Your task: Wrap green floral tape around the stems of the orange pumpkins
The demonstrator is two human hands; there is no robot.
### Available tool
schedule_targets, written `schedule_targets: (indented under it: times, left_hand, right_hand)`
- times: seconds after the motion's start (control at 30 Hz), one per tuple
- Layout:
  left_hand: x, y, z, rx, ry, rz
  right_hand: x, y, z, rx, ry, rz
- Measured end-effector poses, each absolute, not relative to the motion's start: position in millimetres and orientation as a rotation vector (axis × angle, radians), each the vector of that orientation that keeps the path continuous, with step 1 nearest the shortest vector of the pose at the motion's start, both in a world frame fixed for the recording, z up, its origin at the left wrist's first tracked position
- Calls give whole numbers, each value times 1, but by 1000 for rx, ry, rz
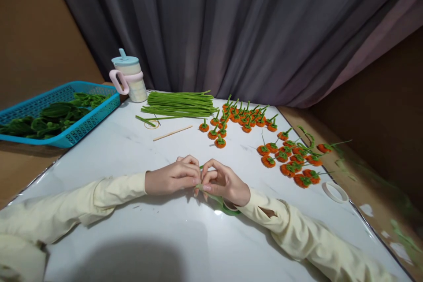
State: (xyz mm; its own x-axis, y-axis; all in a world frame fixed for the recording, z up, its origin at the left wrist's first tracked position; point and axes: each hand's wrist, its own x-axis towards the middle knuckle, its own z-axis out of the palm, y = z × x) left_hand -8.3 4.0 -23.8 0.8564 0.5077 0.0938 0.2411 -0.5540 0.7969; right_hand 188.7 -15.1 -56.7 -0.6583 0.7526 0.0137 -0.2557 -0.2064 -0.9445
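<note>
Above the front middle of the white table, my left hand (176, 177) and my right hand (226, 183) meet with fingertips pinched together. A short green stem (201, 167) pokes up between them, its lower part hidden by the fingers; my left fingers close on it. Thin, pale green tape (216, 200) runs from the pinch of my right hand, passing under that hand. Below my right wrist, part of a green tape roll (233, 212) shows against the tabletop.
Green pipe cleaners (181, 105) lie bundled at the back, near a wooden stick (172, 133) and a rubber band (151, 124). Several orange pumpkin-shaped pieces (268, 161) with green stems stand right. A blue basket (66, 140) holds green leaves; a cup (137, 90) and white tape ring (335, 192) sit nearby.
</note>
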Motion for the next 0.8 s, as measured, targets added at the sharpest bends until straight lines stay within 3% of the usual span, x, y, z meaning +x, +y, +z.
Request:
schedule_targets:
  times: [0.17,0.53,0.8]
  left_hand:
    - [-7,3,-18,2251,638,262]
    - [-5,-4,-18,2405,648,329]
    - [-3,-12,-15,2580,663,360]
  right_hand:
    - [189,-16,-56,-618,-1390,1934]
    - [188,-15,-56,-701,-1406,1907]
    - [188,-18,-51,-849,-1738,1815]
